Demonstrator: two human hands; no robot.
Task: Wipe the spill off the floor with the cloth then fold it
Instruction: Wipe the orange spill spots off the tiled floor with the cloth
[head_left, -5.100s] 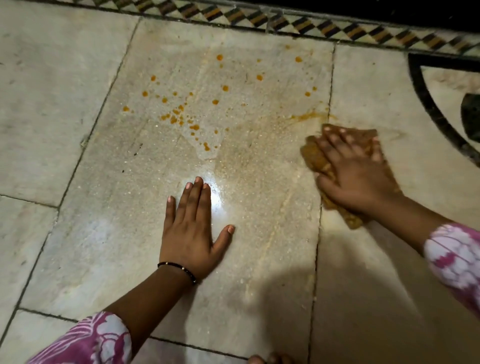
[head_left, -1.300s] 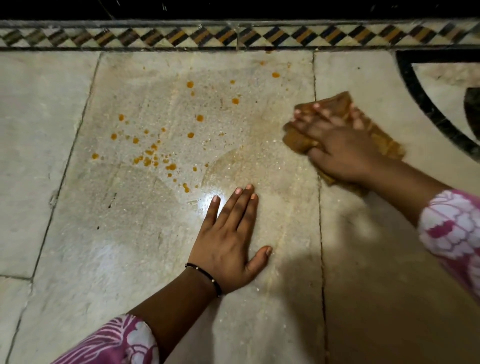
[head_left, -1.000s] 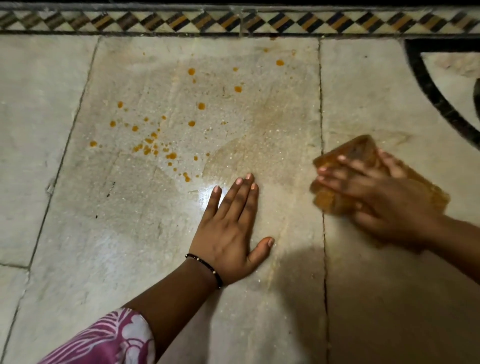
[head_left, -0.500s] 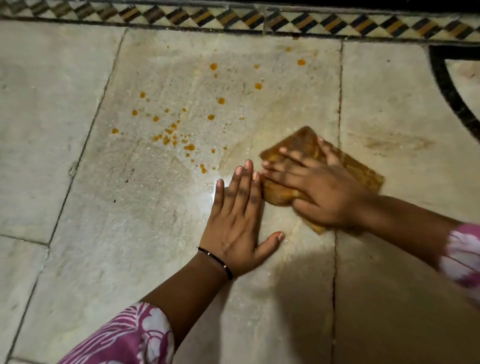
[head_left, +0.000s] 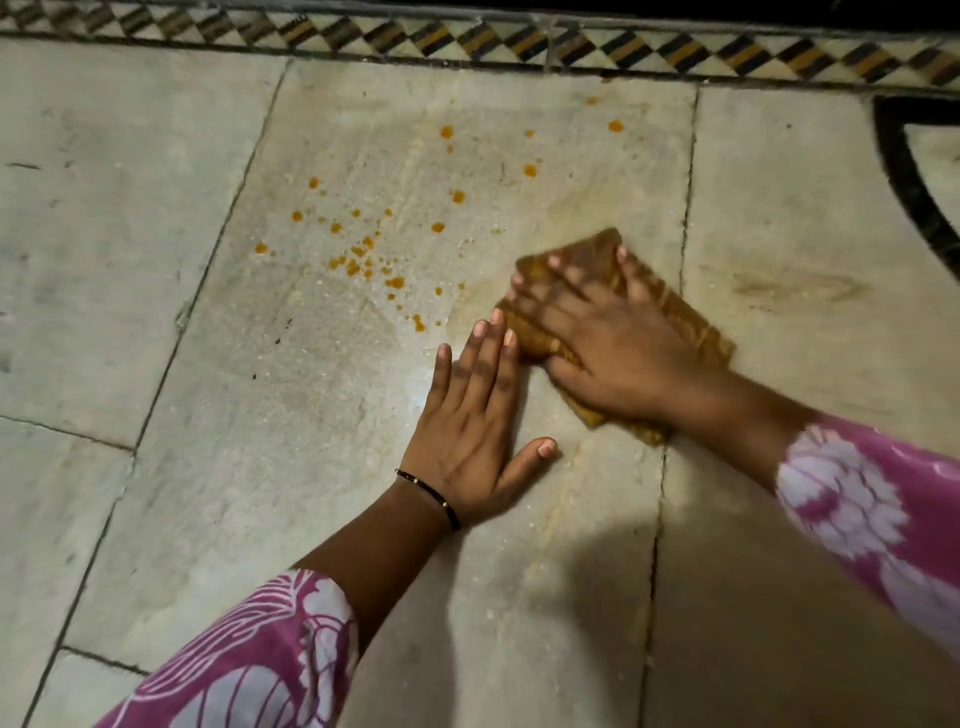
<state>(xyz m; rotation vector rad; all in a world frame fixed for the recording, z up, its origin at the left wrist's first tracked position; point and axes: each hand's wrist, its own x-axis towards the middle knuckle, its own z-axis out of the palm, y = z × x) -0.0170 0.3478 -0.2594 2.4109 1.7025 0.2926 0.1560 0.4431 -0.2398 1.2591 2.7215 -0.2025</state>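
A folded brown cloth (head_left: 597, 254) lies on the pale stone floor, stained orange. My right hand (head_left: 608, 343) presses flat on it with the fingers spread, blurred by motion. My left hand (head_left: 472, 421) rests flat on the floor just left of the cloth, its fingertips beside the cloth's near edge. Orange drops of the spill (head_left: 363, 254) are scattered over the slab to the left of and beyond the cloth. A faint wet smear (head_left: 795, 286) marks the slab to the right.
A patterned tile border (head_left: 467, 41) runs along the far edge, with dark floor beyond it. A black curved inlay (head_left: 904, 166) sits at the far right. Grout lines divide the large slabs (head_left: 130, 260). My pink flowered sleeves show at the bottom.
Over the last second my right hand slid the cloth from the right slab leftward across the grout line, up against my left hand's fingertips. My left hand stayed planted.
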